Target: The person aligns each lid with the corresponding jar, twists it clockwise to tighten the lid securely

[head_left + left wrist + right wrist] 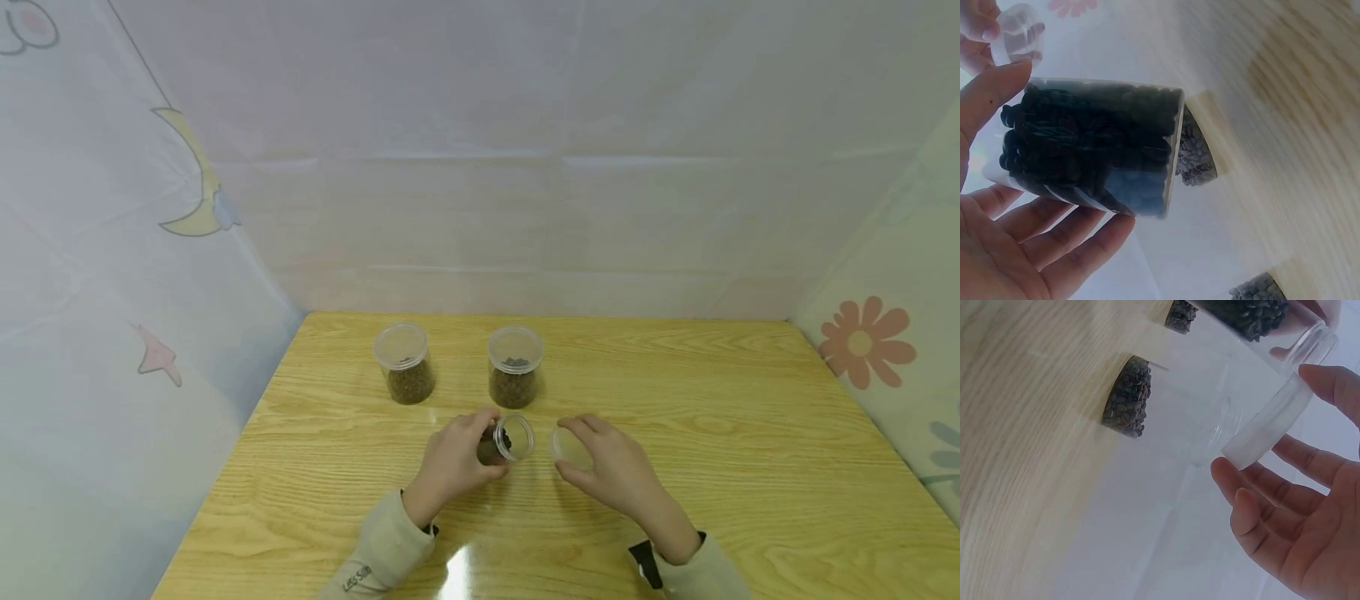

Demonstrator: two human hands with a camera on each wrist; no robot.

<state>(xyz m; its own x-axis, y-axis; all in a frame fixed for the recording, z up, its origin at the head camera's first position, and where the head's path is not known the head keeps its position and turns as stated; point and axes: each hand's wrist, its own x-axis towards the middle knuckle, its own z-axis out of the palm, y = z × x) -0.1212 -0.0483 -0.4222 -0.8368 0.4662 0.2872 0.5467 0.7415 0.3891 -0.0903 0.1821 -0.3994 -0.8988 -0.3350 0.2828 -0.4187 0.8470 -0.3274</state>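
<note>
My left hand (452, 458) grips a clear jar (491, 448) partly filled with dark, bean-like pieces. The jar is tipped on its side, its uncovered mouth facing right, and the contents (1091, 147) show through its wall in the left wrist view. Just to the right, a translucent white lid (572, 448) is pinched at the rim between the thumb and fingers of my right hand (618, 468). A narrow gap separates lid and jar mouth in the head view. Seen edge-on in the right wrist view, the lid (1269, 425) stands tilted.
Behind my hands stand two more clear jars, a left one (410, 379) and a right one (514, 387), both upright and partly filled with brown bean-like pieces. The wooden table (712, 400) ends at a printed cloth backdrop (465, 225) behind and at the sides.
</note>
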